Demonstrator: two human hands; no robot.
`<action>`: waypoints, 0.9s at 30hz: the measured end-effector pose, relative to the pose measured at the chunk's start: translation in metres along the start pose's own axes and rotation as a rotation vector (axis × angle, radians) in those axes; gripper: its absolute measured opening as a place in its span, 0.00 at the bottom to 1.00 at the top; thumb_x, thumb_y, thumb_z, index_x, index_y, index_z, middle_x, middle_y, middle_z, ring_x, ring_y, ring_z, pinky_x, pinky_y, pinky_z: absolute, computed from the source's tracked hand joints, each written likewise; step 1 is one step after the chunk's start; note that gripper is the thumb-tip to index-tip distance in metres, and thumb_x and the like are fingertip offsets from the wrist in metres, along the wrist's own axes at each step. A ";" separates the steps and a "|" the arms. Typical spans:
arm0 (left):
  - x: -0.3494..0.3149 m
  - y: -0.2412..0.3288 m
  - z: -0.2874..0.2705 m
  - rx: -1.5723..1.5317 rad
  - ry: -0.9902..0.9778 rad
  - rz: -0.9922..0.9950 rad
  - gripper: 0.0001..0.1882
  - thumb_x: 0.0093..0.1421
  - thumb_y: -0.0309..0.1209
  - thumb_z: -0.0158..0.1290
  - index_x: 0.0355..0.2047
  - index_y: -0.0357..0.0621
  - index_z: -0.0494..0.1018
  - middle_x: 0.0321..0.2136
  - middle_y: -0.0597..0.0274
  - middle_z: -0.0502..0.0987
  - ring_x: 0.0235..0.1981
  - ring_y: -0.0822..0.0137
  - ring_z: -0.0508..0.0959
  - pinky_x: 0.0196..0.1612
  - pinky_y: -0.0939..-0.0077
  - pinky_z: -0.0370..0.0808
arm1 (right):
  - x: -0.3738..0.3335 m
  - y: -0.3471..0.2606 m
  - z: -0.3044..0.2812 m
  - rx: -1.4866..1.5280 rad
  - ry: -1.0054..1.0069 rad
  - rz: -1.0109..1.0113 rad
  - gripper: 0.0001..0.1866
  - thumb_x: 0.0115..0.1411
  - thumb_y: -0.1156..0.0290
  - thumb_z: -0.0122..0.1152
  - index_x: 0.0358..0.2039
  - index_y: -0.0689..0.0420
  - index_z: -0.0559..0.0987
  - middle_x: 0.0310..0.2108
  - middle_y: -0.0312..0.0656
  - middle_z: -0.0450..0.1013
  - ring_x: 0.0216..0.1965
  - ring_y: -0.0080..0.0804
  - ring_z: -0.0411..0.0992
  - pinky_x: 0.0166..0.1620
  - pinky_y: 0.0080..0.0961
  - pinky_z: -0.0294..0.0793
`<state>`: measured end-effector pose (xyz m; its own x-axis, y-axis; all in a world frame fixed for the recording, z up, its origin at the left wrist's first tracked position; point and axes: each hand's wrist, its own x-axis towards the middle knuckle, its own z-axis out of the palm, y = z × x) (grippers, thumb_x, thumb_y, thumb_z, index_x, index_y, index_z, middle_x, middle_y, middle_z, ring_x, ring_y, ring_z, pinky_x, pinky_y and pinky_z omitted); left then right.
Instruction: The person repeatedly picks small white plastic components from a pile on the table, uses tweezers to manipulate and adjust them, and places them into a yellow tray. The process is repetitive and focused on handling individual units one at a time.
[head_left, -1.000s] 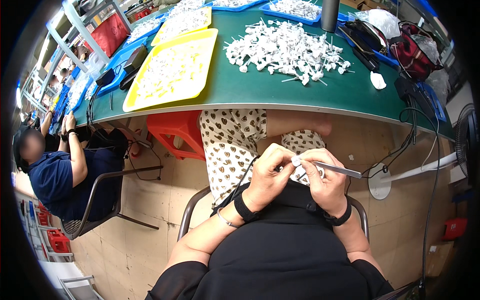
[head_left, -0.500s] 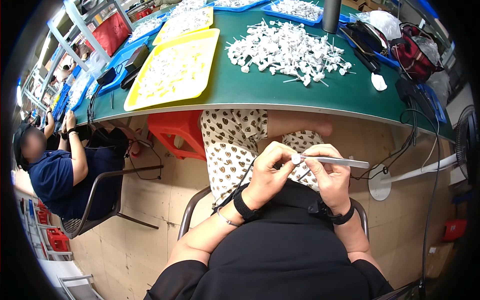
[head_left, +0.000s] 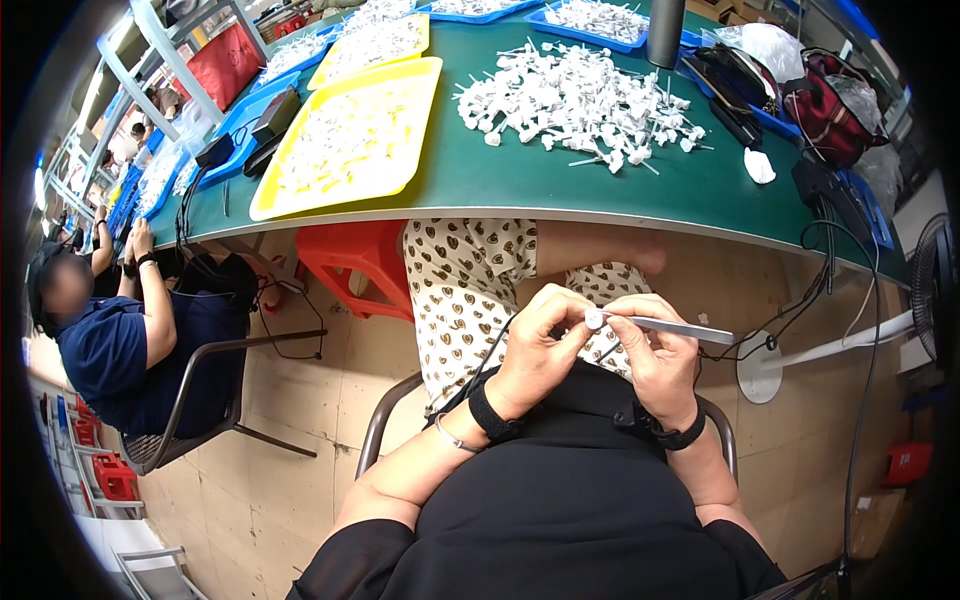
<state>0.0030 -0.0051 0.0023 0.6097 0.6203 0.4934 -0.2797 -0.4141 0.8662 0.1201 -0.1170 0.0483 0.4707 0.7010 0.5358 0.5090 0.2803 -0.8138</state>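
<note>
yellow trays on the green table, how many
2: the nearer yellow tray, at the front of the table; the farther yellow tray, just behind the first. Others may be hidden.

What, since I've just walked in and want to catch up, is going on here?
The person's left hand pinches a small white piece, while the right hand holds a slim metal tool close to it. Both hands are off the green table, which bears a loose heap of white parts and a yellow tray of small pieces. Another person sits at left.
</note>
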 end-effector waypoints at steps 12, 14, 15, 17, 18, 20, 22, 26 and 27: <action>0.000 0.000 0.000 0.001 -0.002 -0.001 0.05 0.60 0.18 0.61 0.35 0.38 0.76 0.35 0.63 0.77 0.32 0.75 0.76 0.33 0.81 0.74 | -0.003 0.003 0.001 0.099 0.029 0.066 0.03 0.62 0.79 0.66 0.37 0.63 0.82 0.33 0.41 0.79 0.31 0.26 0.77 0.35 0.23 0.75; 0.000 0.000 0.000 -0.009 0.000 -0.012 0.05 0.60 0.18 0.61 0.35 0.37 0.76 0.35 0.63 0.77 0.32 0.75 0.76 0.33 0.81 0.75 | -0.003 0.003 0.001 0.084 0.023 0.060 0.03 0.62 0.79 0.66 0.37 0.63 0.82 0.33 0.41 0.79 0.31 0.27 0.77 0.35 0.23 0.75; -0.001 0.000 0.001 -0.014 0.002 -0.015 0.05 0.60 0.18 0.62 0.35 0.37 0.76 0.35 0.62 0.77 0.32 0.75 0.76 0.33 0.81 0.75 | -0.003 0.003 0.001 0.076 0.021 0.056 0.03 0.62 0.79 0.66 0.37 0.63 0.82 0.33 0.41 0.79 0.31 0.27 0.77 0.35 0.23 0.75; -0.001 -0.001 0.001 -0.013 0.001 -0.012 0.06 0.60 0.18 0.62 0.36 0.37 0.76 0.35 0.62 0.77 0.32 0.75 0.76 0.33 0.81 0.75 | -0.003 0.003 0.001 0.060 0.022 0.045 0.03 0.62 0.80 0.66 0.37 0.63 0.82 0.33 0.42 0.79 0.31 0.28 0.77 0.35 0.23 0.75; -0.001 0.000 0.001 -0.008 -0.001 -0.006 0.06 0.60 0.18 0.62 0.36 0.37 0.76 0.35 0.62 0.77 0.32 0.75 0.76 0.33 0.81 0.75 | -0.003 0.004 0.001 0.051 0.023 0.040 0.03 0.62 0.80 0.66 0.36 0.63 0.82 0.32 0.42 0.79 0.31 0.28 0.77 0.35 0.24 0.75; 0.000 0.001 0.001 -0.004 -0.004 -0.003 0.06 0.60 0.18 0.62 0.36 0.37 0.76 0.35 0.62 0.77 0.32 0.74 0.77 0.33 0.81 0.75 | -0.003 0.005 0.001 0.049 0.028 0.035 0.03 0.62 0.80 0.66 0.36 0.63 0.82 0.32 0.42 0.79 0.31 0.28 0.77 0.35 0.24 0.75; 0.000 0.002 0.001 -0.011 -0.006 -0.006 0.05 0.60 0.18 0.62 0.35 0.37 0.76 0.35 0.62 0.77 0.32 0.74 0.77 0.33 0.81 0.75 | -0.004 0.005 0.001 0.051 0.031 0.037 0.03 0.62 0.80 0.66 0.36 0.63 0.82 0.32 0.42 0.79 0.31 0.28 0.77 0.35 0.24 0.75; 0.000 0.001 0.001 -0.009 -0.012 -0.011 0.05 0.61 0.18 0.61 0.35 0.37 0.76 0.35 0.62 0.77 0.32 0.74 0.77 0.33 0.81 0.75 | -0.003 0.004 0.001 0.048 0.022 0.034 0.03 0.61 0.80 0.66 0.36 0.63 0.83 0.32 0.42 0.79 0.31 0.29 0.77 0.35 0.24 0.75; -0.001 0.001 0.001 -0.007 -0.016 -0.014 0.05 0.61 0.18 0.61 0.35 0.37 0.76 0.35 0.62 0.77 0.32 0.74 0.77 0.33 0.80 0.75 | -0.003 0.004 0.001 0.044 0.017 0.029 0.03 0.61 0.80 0.66 0.36 0.63 0.83 0.32 0.42 0.79 0.31 0.29 0.77 0.35 0.24 0.75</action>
<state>0.0025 -0.0065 0.0030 0.6256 0.6150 0.4800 -0.2766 -0.4004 0.8736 0.1200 -0.1177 0.0437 0.4972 0.6980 0.5154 0.4633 0.2887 -0.8379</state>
